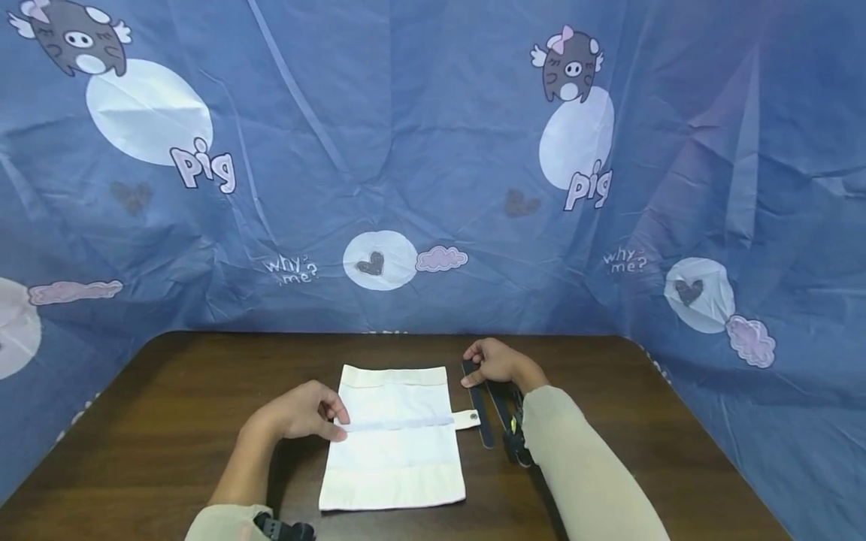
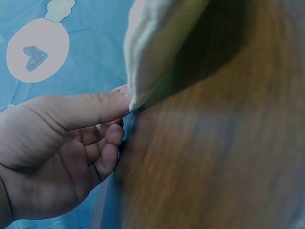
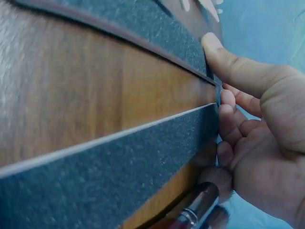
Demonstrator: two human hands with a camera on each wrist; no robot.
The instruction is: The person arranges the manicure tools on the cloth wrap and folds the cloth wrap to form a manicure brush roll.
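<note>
A white fabric pouch (image 1: 395,451) lies unfolded on the table, a seam across its middle and a snap tab (image 1: 467,419) at its right side. My left hand (image 1: 301,412) pinches the pouch's left edge, and in the left wrist view the thumb lies against the fabric (image 2: 143,52), which stands raised off the wood. To the right of the pouch, my right hand (image 1: 497,362) holds the far end of a black nail file (image 1: 484,424) between thumb and fingers. A second nail file (image 3: 124,162) with a gritty dark face lies beside it, partly behind the forearm in the head view.
A shiny dark cylindrical tool (image 3: 202,200) lies past the second file in the right wrist view. The brown wooden table (image 1: 183,421) ends at a blue printed cloth (image 1: 433,165) hanging behind it and at both sides.
</note>
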